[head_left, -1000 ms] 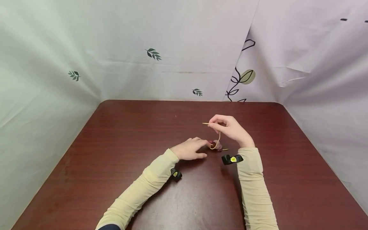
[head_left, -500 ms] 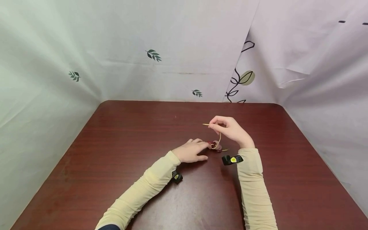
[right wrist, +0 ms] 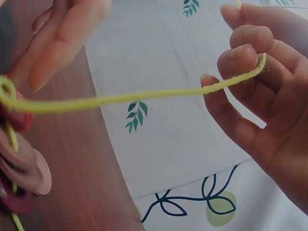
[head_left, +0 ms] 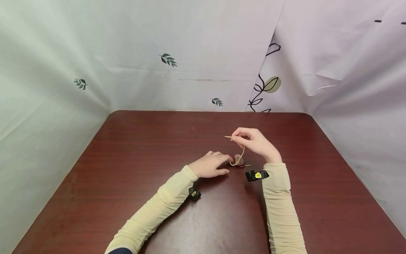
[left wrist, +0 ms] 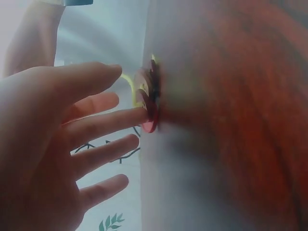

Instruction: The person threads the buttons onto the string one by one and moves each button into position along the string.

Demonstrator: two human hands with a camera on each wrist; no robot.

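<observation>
A small cluster of buttons [head_left: 238, 159], pinkish and dark red, rests on the table with a yellow string [right wrist: 144, 95] running through it. Its short tail pokes out on the right. My right hand [head_left: 253, 140] is raised above and behind the cluster. It pinches the string between thumb and fingers, and a pointed end sticks out leftward past the fingertips. From the left, my left hand [head_left: 210, 165] reaches in with fingers extended. In the left wrist view, its index fingertip touches a red button [left wrist: 150, 126] at the near side of the cluster.
The dark reddish-brown wooden table [head_left: 152, 141] has rounded far corners. White cloth [head_left: 142, 84] with leaf prints hangs behind it and along both sides. A black wrist camera [head_left: 256, 175] sits on the right sleeve, another wrist camera [head_left: 194, 194] on the left.
The left hand shifts slightly at the cluster while the buttons turn. A pinkish button face with holes now shows where a dark red one faced up. The right hand stays nearly still, holding the string.
</observation>
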